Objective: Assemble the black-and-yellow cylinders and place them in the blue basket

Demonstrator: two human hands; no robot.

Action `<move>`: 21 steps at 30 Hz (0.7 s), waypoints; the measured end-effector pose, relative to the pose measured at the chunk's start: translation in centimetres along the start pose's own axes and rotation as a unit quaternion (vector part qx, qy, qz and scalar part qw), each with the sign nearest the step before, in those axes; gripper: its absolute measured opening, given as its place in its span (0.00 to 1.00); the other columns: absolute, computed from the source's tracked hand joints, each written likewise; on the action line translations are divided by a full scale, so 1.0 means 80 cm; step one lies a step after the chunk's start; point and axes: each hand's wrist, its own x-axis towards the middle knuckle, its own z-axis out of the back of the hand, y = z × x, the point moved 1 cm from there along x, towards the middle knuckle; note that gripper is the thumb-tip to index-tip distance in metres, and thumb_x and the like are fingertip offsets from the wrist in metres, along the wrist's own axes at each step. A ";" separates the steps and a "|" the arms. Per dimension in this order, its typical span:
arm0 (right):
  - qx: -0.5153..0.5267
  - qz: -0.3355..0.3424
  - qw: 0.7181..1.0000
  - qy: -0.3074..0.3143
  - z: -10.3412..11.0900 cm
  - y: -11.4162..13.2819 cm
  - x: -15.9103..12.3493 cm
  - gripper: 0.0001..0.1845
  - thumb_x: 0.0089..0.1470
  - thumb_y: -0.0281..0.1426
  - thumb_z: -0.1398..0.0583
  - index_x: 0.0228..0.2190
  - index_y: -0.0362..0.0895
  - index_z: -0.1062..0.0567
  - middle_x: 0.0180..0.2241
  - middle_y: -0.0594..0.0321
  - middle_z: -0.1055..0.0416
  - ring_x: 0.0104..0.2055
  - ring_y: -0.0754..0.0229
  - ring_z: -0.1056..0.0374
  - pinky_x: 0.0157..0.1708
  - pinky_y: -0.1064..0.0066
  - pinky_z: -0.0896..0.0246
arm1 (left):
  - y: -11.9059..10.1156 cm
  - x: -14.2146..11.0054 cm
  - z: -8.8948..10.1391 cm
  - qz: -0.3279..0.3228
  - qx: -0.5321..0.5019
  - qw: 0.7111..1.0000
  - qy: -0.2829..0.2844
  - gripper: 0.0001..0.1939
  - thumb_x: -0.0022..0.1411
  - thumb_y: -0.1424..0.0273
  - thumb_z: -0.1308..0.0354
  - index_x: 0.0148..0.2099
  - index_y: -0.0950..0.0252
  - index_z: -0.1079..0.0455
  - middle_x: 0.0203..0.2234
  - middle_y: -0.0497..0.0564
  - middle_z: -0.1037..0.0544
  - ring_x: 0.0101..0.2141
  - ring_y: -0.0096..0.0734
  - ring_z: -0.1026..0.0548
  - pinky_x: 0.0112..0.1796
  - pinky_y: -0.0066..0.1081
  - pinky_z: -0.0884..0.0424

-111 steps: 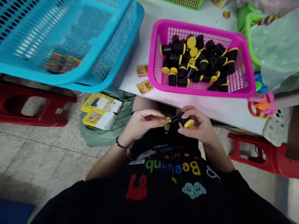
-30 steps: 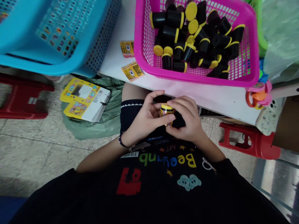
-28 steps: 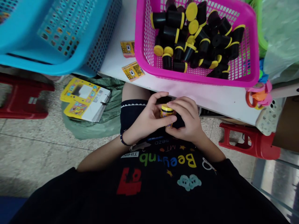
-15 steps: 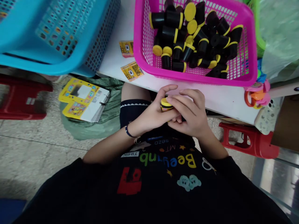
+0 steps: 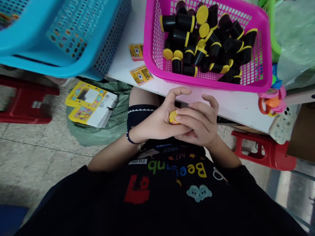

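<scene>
- Gathered above the lap, a left hand [image 5: 159, 123] closes its grip round a small yellow-topped container [image 5: 173, 117], index finger arched clear; palm and thumb hide most of the body.
- Opposite, a right hand [image 5: 201, 124] presses a half-curled grip against the container's top and side, forefinger lifted, the two hands overlapping.
- Left of the lap, yellow-and-white printed cards [image 5: 92, 103] lie on a green bag [image 5: 98, 136], beside a red stool [image 5: 40, 105].
- Just beyond the fingertips runs the near edge of a white worktop [image 5: 233, 106], bare in a narrow strip before a pink basket [image 5: 206, 83] and wider toward the right, as far as colorful scissors [image 5: 272, 102].
- Two yellow packets [image 5: 141, 75] sit between the pink basket and a blue basket [image 5: 81, 67], whose corner juts past the worktop edge.
- Inside the pink basket, yellow-capped black containers [image 5: 182, 37] lie jumbled below the rim.
- Farther right, a clear plastic bag [image 5: 295, 39] bulges beside a green basket [image 5: 272, 32].
</scene>
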 end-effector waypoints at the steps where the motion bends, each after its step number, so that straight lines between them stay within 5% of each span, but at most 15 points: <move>1: -0.006 0.011 1.000 -0.007 -0.001 -0.002 -0.003 0.20 0.51 0.53 0.27 0.45 0.70 0.21 0.42 0.77 0.16 0.49 0.52 0.23 0.75 0.44 0.43 | -0.002 0.000 0.001 0.003 -0.006 1.000 0.019 0.42 0.59 0.63 0.28 0.69 0.50 0.47 0.20 0.34 0.37 0.16 0.23 0.31 0.22 0.24 0.31; 8: 0.026 0.014 0.999 0.013 0.003 -0.012 -0.015 0.17 0.55 0.51 0.28 0.46 0.73 0.21 0.36 0.78 0.17 0.49 0.53 0.22 0.75 0.44 0.42 | -0.012 -0.004 -0.002 -0.019 0.029 0.999 -0.009 0.41 0.55 0.58 0.23 0.65 0.52 0.38 0.21 0.36 0.34 0.16 0.21 0.32 0.19 0.21 0.33; 15: -0.059 0.087 0.994 0.029 0.003 -0.014 -0.027 0.13 0.66 0.51 0.38 0.51 0.71 0.23 0.41 0.76 0.18 0.49 0.57 0.24 0.69 0.48 0.36 | -0.029 -0.004 -0.002 0.026 -0.017 0.993 0.113 0.40 0.59 0.66 0.26 0.66 0.49 0.43 0.27 0.37 0.29 0.20 0.20 0.29 0.22 0.20 0.30; 18: -0.140 0.115 0.982 -0.045 0.000 -0.009 -0.020 0.15 0.66 0.50 0.38 0.54 0.70 0.25 0.40 0.75 0.20 0.48 0.58 0.28 0.72 0.47 0.41 | -0.038 -0.008 0.001 -0.025 0.078 0.996 0.028 0.36 0.59 0.71 0.28 0.63 0.55 0.42 0.37 0.44 0.23 0.33 0.24 0.21 0.33 0.22 0.24; 21: -0.142 0.137 0.969 -0.152 0.002 0.000 -0.006 0.19 0.64 0.45 0.34 0.55 0.67 0.26 0.42 0.70 0.20 0.51 0.54 0.31 0.69 0.45 0.37 | -0.060 -0.025 0.005 -0.064 0.237 0.965 -0.094 0.19 0.62 0.72 0.30 0.52 0.61 0.33 0.40 0.48 0.22 0.40 0.28 0.20 0.40 0.26 0.22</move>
